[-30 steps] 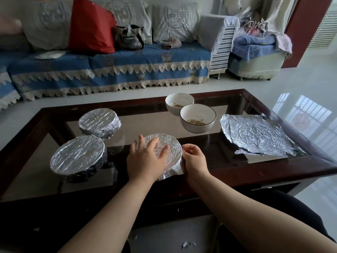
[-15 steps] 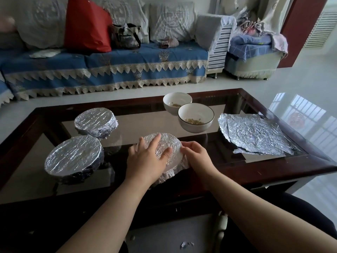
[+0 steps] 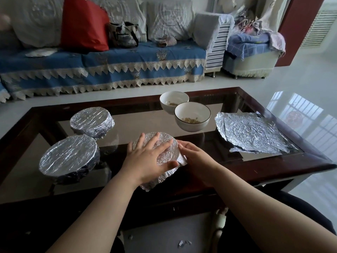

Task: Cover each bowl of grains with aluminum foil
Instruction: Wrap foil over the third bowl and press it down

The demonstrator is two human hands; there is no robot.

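Foil covers the two bowls we see at the left of the counter (image 3: 264, 172): the near wrapped bowl (image 3: 68, 157) sits close to the front edge, and the far wrapped bowl (image 3: 91, 121) stands just behind it, apart from it. Both are sealed over the top and down the sides.

Toward the middle we see the third bowl (image 3: 165, 152), also under foil, with loose foil flaring out below its rim at the near side. The left hand (image 3: 145, 161) lies flat on its top, fingers straight and spread, thumb out along the near edge; this grip presses rather than clasps. The right hand (image 3: 197, 157) is at the bowl's right side, fingers bent against the foil rim; we cannot tell whether they pinch it.

Behind these stand two uncovered white bowls, touching or nearly so: the nearer open bowl (image 3: 192, 116) with grains at its bottom, the farther open bowl (image 3: 174, 101) likewise.

At the right, crinkled foil sheets (image 3: 251, 132) lie flat on the glass.
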